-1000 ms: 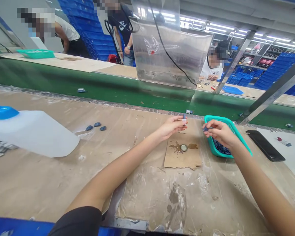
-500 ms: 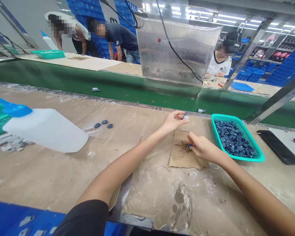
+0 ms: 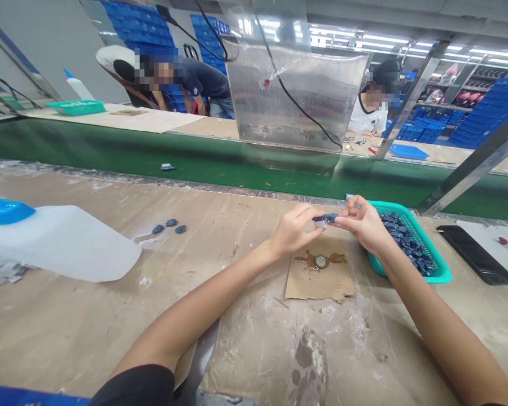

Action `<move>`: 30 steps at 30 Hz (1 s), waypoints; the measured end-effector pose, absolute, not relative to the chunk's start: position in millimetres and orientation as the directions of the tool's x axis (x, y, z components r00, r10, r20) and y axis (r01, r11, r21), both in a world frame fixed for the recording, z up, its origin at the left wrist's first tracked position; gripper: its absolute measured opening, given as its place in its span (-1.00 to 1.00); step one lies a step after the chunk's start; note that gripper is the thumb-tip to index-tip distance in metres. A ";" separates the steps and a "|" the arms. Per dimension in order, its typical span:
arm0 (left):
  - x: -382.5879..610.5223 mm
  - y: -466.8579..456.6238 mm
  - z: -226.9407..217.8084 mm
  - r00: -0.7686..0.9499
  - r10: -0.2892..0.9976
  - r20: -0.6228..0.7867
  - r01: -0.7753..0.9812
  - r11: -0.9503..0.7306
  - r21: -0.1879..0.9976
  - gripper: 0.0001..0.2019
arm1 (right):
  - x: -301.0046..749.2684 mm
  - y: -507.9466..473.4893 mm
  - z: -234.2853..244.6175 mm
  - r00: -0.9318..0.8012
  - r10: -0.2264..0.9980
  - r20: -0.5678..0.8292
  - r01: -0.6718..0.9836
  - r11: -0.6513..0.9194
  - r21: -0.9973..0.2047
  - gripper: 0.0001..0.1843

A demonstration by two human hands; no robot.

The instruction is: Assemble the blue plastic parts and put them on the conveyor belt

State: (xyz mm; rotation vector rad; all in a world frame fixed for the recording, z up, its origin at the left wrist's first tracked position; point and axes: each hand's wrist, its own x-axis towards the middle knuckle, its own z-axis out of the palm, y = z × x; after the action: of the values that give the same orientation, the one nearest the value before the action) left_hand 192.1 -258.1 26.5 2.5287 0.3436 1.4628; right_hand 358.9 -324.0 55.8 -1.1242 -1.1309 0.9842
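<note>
My left hand (image 3: 293, 230) pinches a small whitish block (image 3: 320, 224) with a dark blue part along its top. From the other side, the fingertips of my right hand (image 3: 364, 224) are closed on a small dark blue piece (image 3: 332, 217), which meets the block; whether the two are joined I cannot tell. Below both hands a bottle cap (image 3: 321, 261) lies on a wet-stained square of cardboard (image 3: 300, 287). Just behind my right hand stands a turquoise basket (image 3: 442, 276) holding many dark blue pieces (image 3: 406, 242).
A white squeeze bottle (image 3: 80, 242) with a blue top lies at left, near three dark pieces (image 3: 169, 225). A black phone (image 3: 476, 254) is right of the basket. Beyond the worktable runs a green belt (image 3: 237, 166) with small parts on it. Several people work across it.
My right hand has lifted from the bottle cap on the cardboard and come up to my left hand, bringing a dark blue piece against the block. The cap is now uncovered.
</note>
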 end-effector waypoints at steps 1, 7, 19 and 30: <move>192.0 -259.1 26.6 0.489 0.291 0.822 0.106 -0.955 0.276 -0.80 | 357.1 -324.0 55.1 0.155 0.976 0.154 -0.047 0.163 -0.985 -0.49; 190.1 -263.9 31.6 0.452 0.286 0.845 0.147 -0.958 0.246 -0.82 | 350.5 -328.2 53.7 0.169 0.968 0.186 -0.039 0.195 -0.980 -0.52; 187.0 -266.9 42.9 0.520 0.188 0.833 0.214 -0.973 0.086 -0.90 | 345.6 -331.3 50.0 0.181 0.959 0.218 0.018 0.219 -0.976 -0.58; 182.6 -273.4 41.7 0.501 0.165 0.850 0.241 -0.969 0.047 -0.91 | 334.8 -335.6 42.0 0.196 0.941 0.277 0.067 0.269 -0.961 -0.56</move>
State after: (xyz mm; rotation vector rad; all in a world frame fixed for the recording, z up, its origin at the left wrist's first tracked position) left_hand 182.6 -273.4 41.7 2.7878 0.3781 1.5646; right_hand 334.8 -335.6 42.0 -1.1211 -1.2050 0.8391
